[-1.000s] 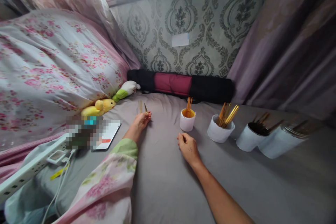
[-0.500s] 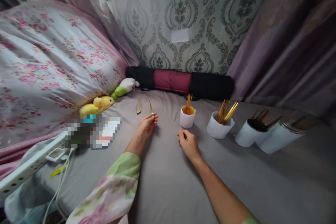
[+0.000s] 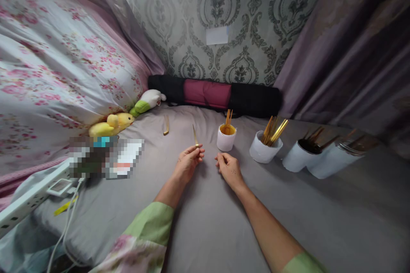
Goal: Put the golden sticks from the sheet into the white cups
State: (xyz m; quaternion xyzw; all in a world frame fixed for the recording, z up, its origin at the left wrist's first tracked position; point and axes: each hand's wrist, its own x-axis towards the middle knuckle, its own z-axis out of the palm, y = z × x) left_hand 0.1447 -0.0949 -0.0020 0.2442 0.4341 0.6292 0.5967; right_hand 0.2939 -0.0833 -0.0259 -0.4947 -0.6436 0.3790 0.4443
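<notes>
My left hand point(image 3: 188, 163) pinches a thin, gold-coloured pair of tweezers point(image 3: 195, 136), its pointed end upward and away from me. A second gold pair of tweezers point(image 3: 165, 126) lies on the grey sheet, farther off to the left. Facing my left hand across a small gap, my right hand point(image 3: 229, 169) has its fingers curled in, and nothing shows in them. Just beyond it stands a small white cup point(image 3: 226, 140), yellow inside, with a few thin sticks in it. To its right is a wider white cup point(image 3: 265, 152) holding several wooden and gold sticks.
Two taller white containers point(image 3: 294, 158) point(image 3: 333, 165) with brushes or sticks stand at the right. A black and maroon long bag point(image 3: 206, 94) lies along the wall. At left are a yellow plush toy point(image 3: 112, 124), a white power strip point(image 3: 35, 198) and cables.
My left hand has moved right with the tweezers, closer to my right hand. The right hand stays curled near the small cup. The view has shifted slightly.
</notes>
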